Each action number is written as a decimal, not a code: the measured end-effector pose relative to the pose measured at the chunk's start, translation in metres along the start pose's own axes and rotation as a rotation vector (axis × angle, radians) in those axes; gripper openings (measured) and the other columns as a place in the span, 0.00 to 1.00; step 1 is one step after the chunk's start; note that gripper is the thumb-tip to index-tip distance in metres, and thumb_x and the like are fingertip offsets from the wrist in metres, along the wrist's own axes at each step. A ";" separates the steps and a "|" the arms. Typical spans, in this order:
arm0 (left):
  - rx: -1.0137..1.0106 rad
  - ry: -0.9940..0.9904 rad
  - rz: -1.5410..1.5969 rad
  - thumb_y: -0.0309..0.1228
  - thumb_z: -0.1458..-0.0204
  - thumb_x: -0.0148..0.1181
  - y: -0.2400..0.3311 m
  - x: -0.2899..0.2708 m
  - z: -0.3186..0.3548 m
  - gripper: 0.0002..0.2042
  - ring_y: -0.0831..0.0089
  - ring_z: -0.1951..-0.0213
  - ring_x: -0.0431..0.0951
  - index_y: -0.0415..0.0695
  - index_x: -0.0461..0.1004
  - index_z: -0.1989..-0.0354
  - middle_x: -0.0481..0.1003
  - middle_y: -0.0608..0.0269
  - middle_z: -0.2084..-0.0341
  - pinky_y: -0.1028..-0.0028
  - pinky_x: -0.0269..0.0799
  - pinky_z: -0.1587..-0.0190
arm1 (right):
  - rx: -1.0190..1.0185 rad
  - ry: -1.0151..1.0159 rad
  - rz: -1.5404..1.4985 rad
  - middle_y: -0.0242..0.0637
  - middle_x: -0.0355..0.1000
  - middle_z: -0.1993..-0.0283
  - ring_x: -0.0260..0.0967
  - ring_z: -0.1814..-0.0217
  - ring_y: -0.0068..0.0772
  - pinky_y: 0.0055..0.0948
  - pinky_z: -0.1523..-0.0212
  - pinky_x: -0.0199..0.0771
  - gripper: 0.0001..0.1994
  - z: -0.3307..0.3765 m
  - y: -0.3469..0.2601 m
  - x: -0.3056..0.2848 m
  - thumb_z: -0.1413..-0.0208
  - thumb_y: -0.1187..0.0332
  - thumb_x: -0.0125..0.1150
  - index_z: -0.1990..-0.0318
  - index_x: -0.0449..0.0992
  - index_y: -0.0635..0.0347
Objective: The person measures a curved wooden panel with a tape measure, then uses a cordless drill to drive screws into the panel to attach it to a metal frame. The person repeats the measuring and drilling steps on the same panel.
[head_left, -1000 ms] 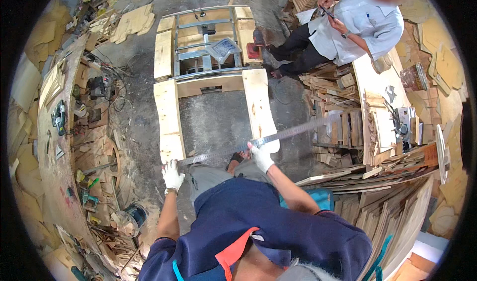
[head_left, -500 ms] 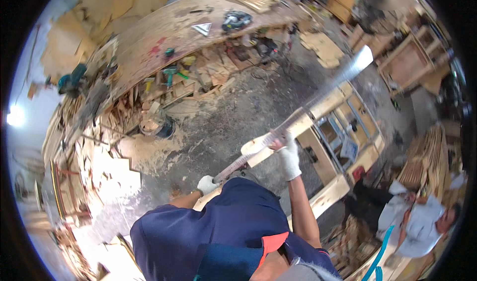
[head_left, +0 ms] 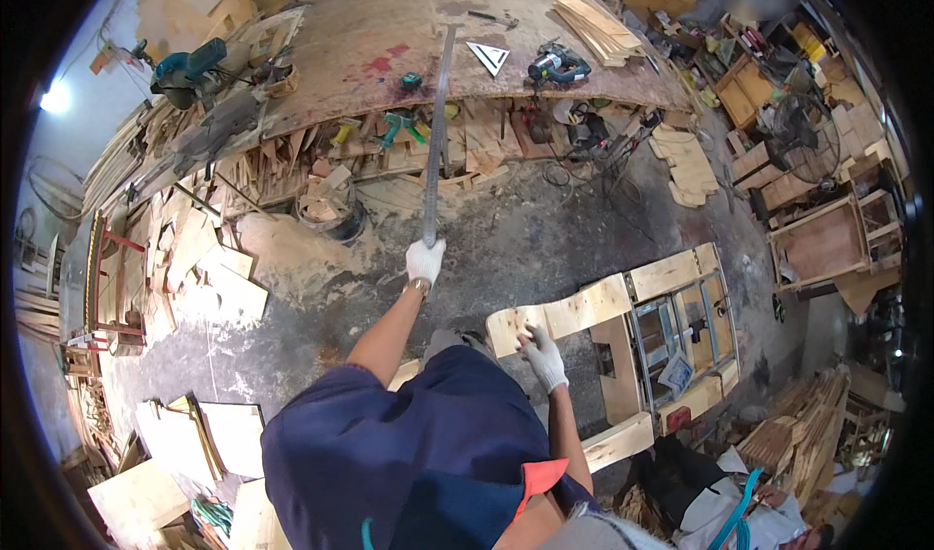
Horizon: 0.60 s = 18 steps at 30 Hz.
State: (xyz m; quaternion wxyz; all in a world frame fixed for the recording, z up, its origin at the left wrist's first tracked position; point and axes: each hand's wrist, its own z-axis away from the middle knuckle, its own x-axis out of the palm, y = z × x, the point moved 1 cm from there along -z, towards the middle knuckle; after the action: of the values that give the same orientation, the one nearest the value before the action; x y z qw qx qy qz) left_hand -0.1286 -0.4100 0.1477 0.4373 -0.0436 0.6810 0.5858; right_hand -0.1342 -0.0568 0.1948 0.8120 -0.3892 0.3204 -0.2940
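The left hand (head_left: 425,261), in a white glove, is closed around the near end of a long metal ruler (head_left: 437,141). The ruler points away to the far side, its far end over the workbench (head_left: 341,49); whether it touches the top I cannot tell. The right hand (head_left: 543,359), also gloved, has its fingers loosely spread and holds nothing; it is by the near left end of the wooden frame (head_left: 595,305), and contact is unclear.

On the bench, a tape measure (head_left: 411,81) sits just left of the ruler, with a white triangle (head_left: 487,59), a hammer (head_left: 493,18), a power tool (head_left: 558,66) and thin boards (head_left: 598,27) to its right. A green drill (head_left: 397,128) lies among scraps under the bench edge. A bucket (head_left: 352,221) of offcuts stands on the floor to the left, a fan (head_left: 803,139) at far right, and another person (head_left: 700,511) is at near right.

Half a second ago both hands were on the ruler, which slanted to the far right across the frame; since then the right hand has let go and the ruler has swung left, toward the bench.
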 end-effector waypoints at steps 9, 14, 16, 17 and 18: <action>-0.776 -0.593 1.112 0.37 0.44 0.66 -0.019 0.133 -0.061 0.11 0.64 0.85 0.71 0.45 0.72 0.70 0.68 0.62 0.84 0.59 0.70 0.80 | 0.646 0.525 0.258 0.57 0.76 0.49 0.74 0.45 0.58 0.46 0.45 0.73 0.26 0.182 0.208 0.015 0.45 0.49 0.62 0.51 0.76 0.65; -0.214 -0.811 0.633 0.40 0.45 0.51 0.125 0.104 -0.260 0.12 0.67 0.71 0.72 0.43 0.67 0.68 0.69 0.66 0.77 0.54 0.66 0.65 | 0.903 0.751 -0.231 0.57 0.69 0.37 0.66 0.33 0.53 0.39 0.34 0.66 0.35 0.275 0.267 0.101 0.47 0.52 0.61 0.35 0.67 0.65; -0.399 -0.883 0.960 0.45 0.42 0.48 0.203 0.067 -0.318 0.17 0.65 0.63 0.76 0.43 0.72 0.60 0.76 0.58 0.65 0.54 0.71 0.60 | 0.964 0.897 -0.395 0.56 0.75 0.45 0.72 0.41 0.56 0.41 0.40 0.71 0.29 0.296 0.282 0.139 0.48 0.54 0.60 0.43 0.73 0.65; -0.230 -0.687 1.019 0.46 0.41 0.48 0.216 0.063 -0.325 0.17 0.67 0.63 0.75 0.45 0.73 0.61 0.76 0.61 0.65 0.57 0.71 0.60 | 1.039 0.937 -0.490 0.55 0.78 0.50 0.75 0.46 0.57 0.42 0.45 0.73 0.26 0.306 0.285 0.158 0.48 0.54 0.60 0.47 0.75 0.65; -0.223 -0.510 0.978 0.47 0.40 0.47 0.228 0.060 -0.337 0.16 0.70 0.64 0.75 0.47 0.73 0.61 0.76 0.63 0.66 0.59 0.71 0.60 | 1.018 1.161 -0.442 0.38 0.75 0.69 0.71 0.76 0.31 0.31 0.80 0.71 0.15 0.306 0.283 0.181 0.44 0.63 0.59 0.56 0.77 0.65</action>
State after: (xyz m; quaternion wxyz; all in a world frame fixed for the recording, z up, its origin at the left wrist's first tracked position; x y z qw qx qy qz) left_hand -0.4795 -0.5943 0.2589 0.2582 0.3744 0.4285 0.7807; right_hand 0.2717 0.0959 0.0601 0.5164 0.1894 0.4339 -0.7136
